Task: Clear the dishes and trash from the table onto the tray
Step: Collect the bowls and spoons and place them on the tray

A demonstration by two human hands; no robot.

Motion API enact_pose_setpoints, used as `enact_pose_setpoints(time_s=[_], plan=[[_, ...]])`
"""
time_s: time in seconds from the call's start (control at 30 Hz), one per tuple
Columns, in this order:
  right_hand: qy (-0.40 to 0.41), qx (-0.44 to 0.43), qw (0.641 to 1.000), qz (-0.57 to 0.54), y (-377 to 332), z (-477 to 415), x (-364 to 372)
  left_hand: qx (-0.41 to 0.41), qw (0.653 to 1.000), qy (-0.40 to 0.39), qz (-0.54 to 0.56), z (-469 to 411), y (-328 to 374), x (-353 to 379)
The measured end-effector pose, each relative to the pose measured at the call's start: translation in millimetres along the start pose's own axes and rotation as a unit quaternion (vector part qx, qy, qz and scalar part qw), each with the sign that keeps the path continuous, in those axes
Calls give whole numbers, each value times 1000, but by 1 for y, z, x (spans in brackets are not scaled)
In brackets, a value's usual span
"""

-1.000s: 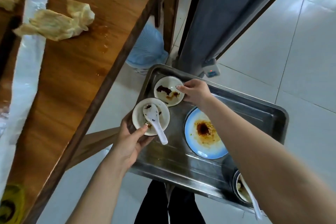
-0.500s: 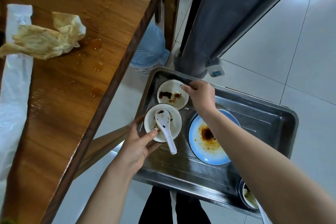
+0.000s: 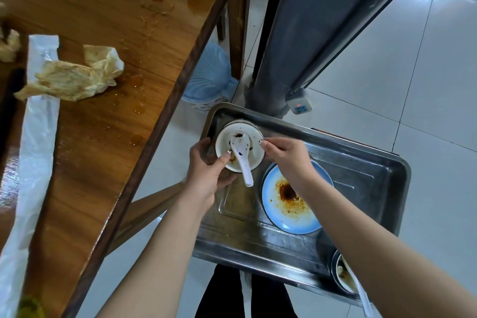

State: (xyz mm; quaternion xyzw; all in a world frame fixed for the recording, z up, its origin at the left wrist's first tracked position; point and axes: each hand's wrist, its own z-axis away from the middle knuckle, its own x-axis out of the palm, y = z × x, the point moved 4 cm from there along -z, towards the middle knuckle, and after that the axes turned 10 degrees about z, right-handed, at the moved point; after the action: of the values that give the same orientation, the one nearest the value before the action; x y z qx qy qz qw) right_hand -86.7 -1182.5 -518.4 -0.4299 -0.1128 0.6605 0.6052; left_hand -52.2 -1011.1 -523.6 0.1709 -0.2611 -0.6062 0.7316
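On the steel tray (image 3: 361, 175), a stained white bowl (image 3: 256, 150), spoon (image 3: 241, 152) inside

Eatery, soiled wooden table (image 3: 103, 116); steel bussing tray (image 3: 361, 175)

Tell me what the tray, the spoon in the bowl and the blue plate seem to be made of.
Tray: metal, likely stainless steel; grey brushed sheen, reflections, pressed ridges.
Spoon: glossy white and thick-walled, so ceramic or melamine; cannot tell which.
Blue plate: smooth, glossy pale blue under the sauce stains; glazed ceramic or melamine.
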Motion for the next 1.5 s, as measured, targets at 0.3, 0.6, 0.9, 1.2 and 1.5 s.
enact_pose_setpoints(time_s=[0.3, 0.6, 0.9, 1.2, 1.5], plan=[[52, 38, 997, 30, 4, -17, 1, 149, 917, 60, -364, -6, 12, 10], [100, 66, 992, 48, 5, -29, 10, 159, 877, 143, -430, -22, 18, 18], [102, 82, 990, 44, 5, -28, 13, 135, 883, 125, -432, -37, 17, 11], [83, 91, 992, 26, 6, -14, 12, 111, 906, 84, -401, -35, 16, 7], [109, 46, 992, 38, -10, 20, -13, 126, 923, 80, -356, 6, 33, 17]])
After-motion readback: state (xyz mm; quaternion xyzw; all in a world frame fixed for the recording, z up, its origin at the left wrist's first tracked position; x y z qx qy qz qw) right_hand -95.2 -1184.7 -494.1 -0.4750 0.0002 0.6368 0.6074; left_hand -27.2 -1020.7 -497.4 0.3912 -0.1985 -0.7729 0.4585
